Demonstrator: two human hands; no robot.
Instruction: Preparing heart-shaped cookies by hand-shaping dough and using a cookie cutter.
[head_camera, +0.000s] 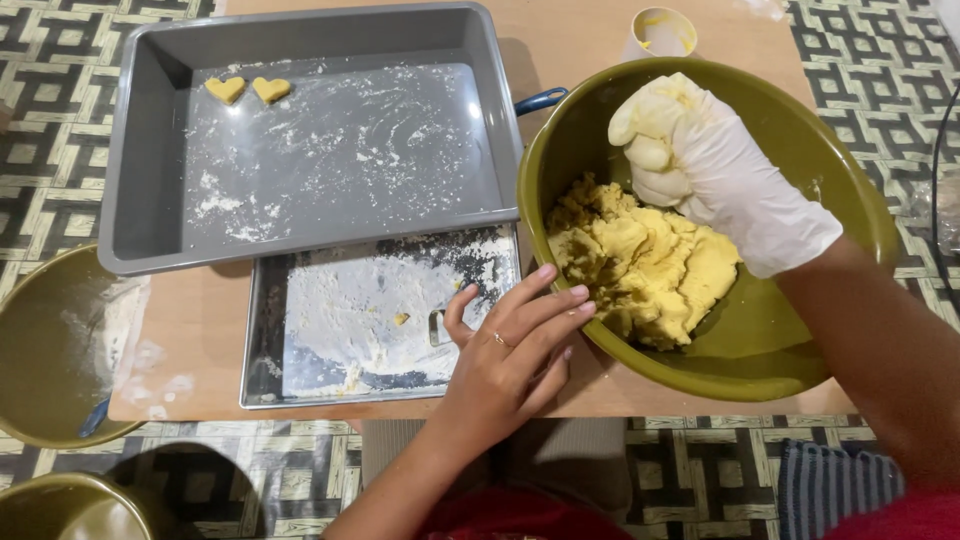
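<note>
Glossy olive bowl (760, 340), crumbly matt dough (640, 260), floured, perhaps metal tray (300, 350), wooden table (200, 340).

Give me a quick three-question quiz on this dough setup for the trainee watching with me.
1. True or false: the right hand wears a white glove and is clenched in a fist above the dough.
2. How many heart shapes lie in the grey tray?
A. one
B. two
C. four
3. What does the bare left hand rest against?

Key:
1. True; the gloved fist is inside the green bowl.
2. B; two, side by side in a far corner of the floured tray.
3. The outer side of the green bowl, with its fingers spread at the rim, beside the floured metal sheet.
</note>
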